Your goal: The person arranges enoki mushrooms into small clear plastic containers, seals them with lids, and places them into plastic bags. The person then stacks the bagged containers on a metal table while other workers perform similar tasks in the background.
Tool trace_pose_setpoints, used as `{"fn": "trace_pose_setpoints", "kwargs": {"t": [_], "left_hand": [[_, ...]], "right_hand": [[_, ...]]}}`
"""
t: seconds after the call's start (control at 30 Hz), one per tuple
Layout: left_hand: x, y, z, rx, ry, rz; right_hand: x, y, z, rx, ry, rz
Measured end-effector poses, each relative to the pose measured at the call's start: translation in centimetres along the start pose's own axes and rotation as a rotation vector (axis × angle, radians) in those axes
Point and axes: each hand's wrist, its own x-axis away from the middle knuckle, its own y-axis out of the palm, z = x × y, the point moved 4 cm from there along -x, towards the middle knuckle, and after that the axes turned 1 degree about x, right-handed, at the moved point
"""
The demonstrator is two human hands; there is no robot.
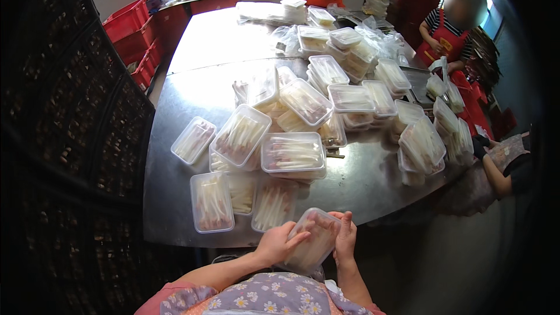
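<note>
Between my two hands, just off the table's near edge, is a clear lidded plastic food container [312, 245], tilted, with pale stick-shaped pieces inside. My left hand [281, 244] grips its left side, thumb lying on the lid. Along the right side my right hand [344, 236] holds it with the fingers partly behind. Closest to my left hand on the table is a similar container [273, 205] of pale sticks with reddish ends. Beside that one stands another filled container [212, 203], and a stacked container [293, 153] sits a little farther back.
The steel table [373, 184] carries several more container stacks [350, 99] toward its middle and right. Plastic bags [373, 32] lie at the back. Red crates [128, 26] and a dark rack [64, 111] stand left. Co-workers in aprons [446, 38] are across and right.
</note>
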Motion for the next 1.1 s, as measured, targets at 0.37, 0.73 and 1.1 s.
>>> {"fn": "trace_pose_setpoints", "kwargs": {"t": [0.37,0.73,1.1], "left_hand": [[-0.6,-4.8,1.8,-0.275,0.231,-0.153],[-2.1,-4.7,-0.1,-0.180,0.175,-0.298],[-9.8,-8.6,2.3,0.712,0.235,0.155]], "right_hand": [[-0.6,5.0,-5.5,0.470,-0.002,-0.447],[-0.3,4.4,-3.8,0.377,0.195,-0.430],[-19.5,-0.1,-15.6,0.900,-0.368,-0.535]]}}
